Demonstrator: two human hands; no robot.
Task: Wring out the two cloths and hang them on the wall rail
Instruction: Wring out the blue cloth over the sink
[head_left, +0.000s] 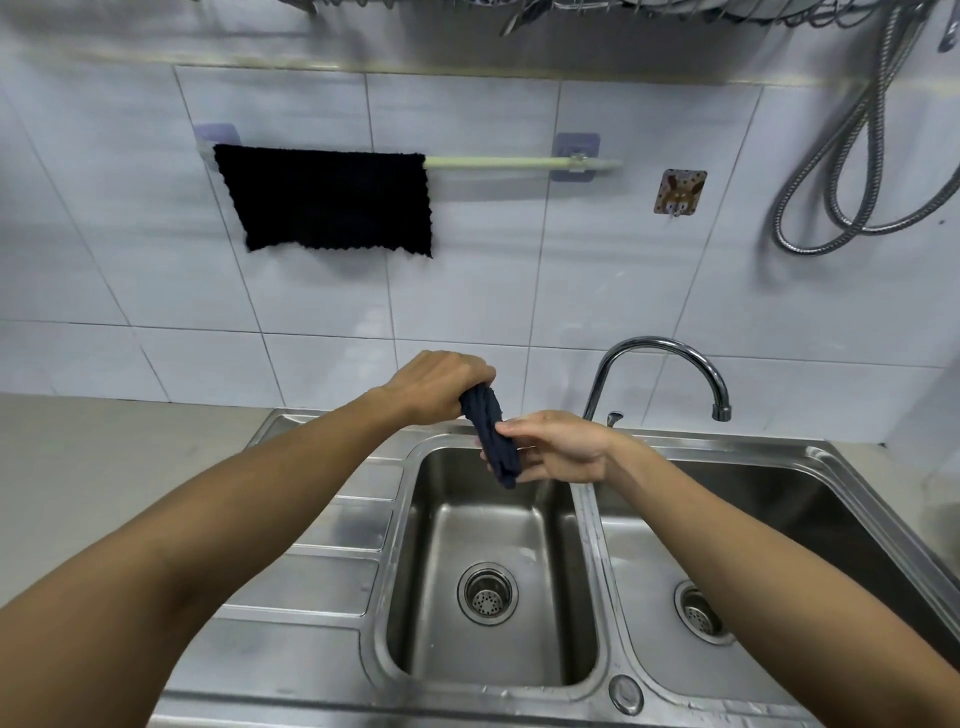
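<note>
Both hands over the left basin (566, 597) of a steel double sink, near its back edge. Twisted cloth (491, 436), dark navy, rolled into a tight rope, runs at a slant between them, upper end toward the wall, lower end hanging free above the basin.

L hand (436, 387): palm down, fingers curled fully round the cloth's upper end, a closed fist on it; fingertips hidden under the hand.

R hand (558, 447): palm turned up and toward the left, fingers (519, 427) only half curled round the lower part of the cloth. Thumb lies across the front of the roll, other fingers show behind it. Grip looks looser than the L; can't tell how hard it presses.

2nd cloth (332, 200), black, already draped over the left end of the wall rail (498, 162), hanging flat against the tiles, well above and left of the hands. Right part of the rail is bare.

Faucet (665, 364) sits at the sink's back edge between the two basins, just right of the R hand, spout arching toward the right basin (769, 509). Metal hose (852, 156) loops on the wall at upper right.
</note>
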